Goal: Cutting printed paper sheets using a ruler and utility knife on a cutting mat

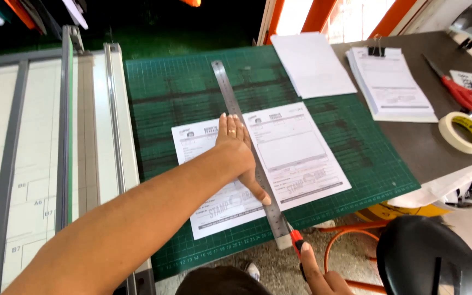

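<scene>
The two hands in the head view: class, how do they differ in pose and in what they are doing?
The left hand lies flat, fingers spread, pressing the steel ruler onto the printed sheet; the right hand is curled shut around a red-tipped knife. The left hand is over the middle of the green mat; the right hand sits at the mat's near edge, by the ruler's end. Both work along the same ruler.

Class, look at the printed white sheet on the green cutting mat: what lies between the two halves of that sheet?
In the head view, a long steel ruler lies between them, pressed down by the left hand; the right hand holds an orange-handled knife at its near end.
</scene>
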